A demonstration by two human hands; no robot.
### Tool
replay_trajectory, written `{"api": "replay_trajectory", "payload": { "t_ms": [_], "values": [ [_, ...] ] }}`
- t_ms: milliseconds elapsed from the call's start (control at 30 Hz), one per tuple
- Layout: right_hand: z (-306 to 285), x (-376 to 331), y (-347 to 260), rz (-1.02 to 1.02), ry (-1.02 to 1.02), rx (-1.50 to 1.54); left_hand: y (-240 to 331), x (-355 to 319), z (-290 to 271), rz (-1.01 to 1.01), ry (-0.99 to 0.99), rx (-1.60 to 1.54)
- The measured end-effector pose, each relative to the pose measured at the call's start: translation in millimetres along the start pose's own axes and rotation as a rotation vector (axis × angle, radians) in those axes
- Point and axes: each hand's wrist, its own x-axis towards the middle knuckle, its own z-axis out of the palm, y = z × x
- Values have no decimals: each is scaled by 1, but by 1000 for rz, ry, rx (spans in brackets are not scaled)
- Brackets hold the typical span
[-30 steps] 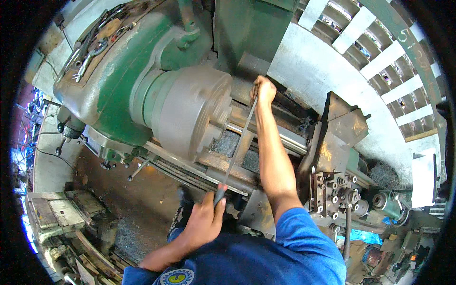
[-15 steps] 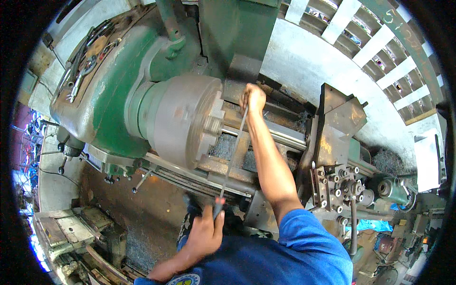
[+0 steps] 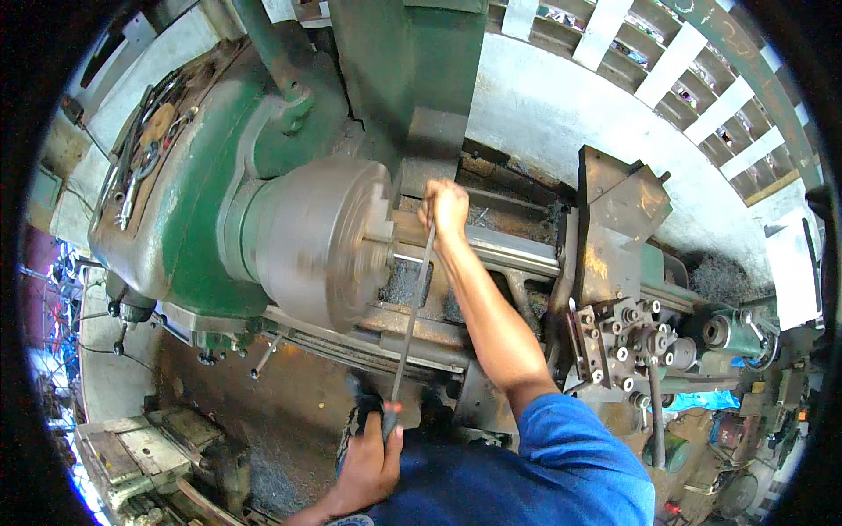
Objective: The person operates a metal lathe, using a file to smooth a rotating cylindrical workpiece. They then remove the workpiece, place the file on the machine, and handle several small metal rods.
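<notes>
A head-worn fisheye looks down over both hands (image 3: 445, 210).

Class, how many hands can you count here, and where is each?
2: the left hand grips the file at its near end; the right hand holds its far end.

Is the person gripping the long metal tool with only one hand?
No, the left hand grips the dark handle of the long metal tool, while the right hand holds its far end.
</notes>
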Motion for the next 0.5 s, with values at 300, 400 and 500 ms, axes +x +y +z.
{"api": "replay_trajectory", "payload": {
  "t_ms": [300,400,500],
  "values": [
    [13,54,-24,-59,35,-105,-21,54,25,100,45,33],
    [6,36,-14,27,19,-114,-26,29,23,80,32,-80],
    [-6,14,7,25,-2,-127,-26,-5,11,-58,-58,-137]
  ]
}}
